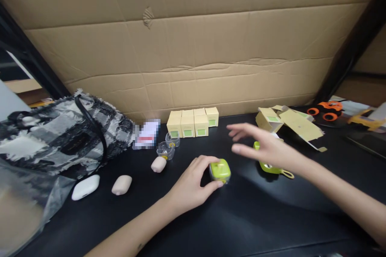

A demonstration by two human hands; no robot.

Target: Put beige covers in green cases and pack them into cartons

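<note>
My left hand [200, 180] grips a small square container with a bright green lid [221, 168] and a clear body, resting on the black table [241, 225]. To its right, my right hand [256, 142] is raised over the table with fingers apart and nothing in them. Partly hidden under that hand and forearm lies a green item with a loop [273, 168]. Left of my left hand are a pale pink rounded piece [158, 164] and two clear small cups [165, 151]. Another pale pink piece [122, 185] lies further left.
Several small yellow boxes [188, 124] stand against the cardboard wall [193, 56]. Opened yellow packaging [298, 124] and an orange-wheeled toy [327, 111] are at the right. At the left sit a white rounded case [86, 187], a checked bag [69, 136] and a plastic bag [33, 204].
</note>
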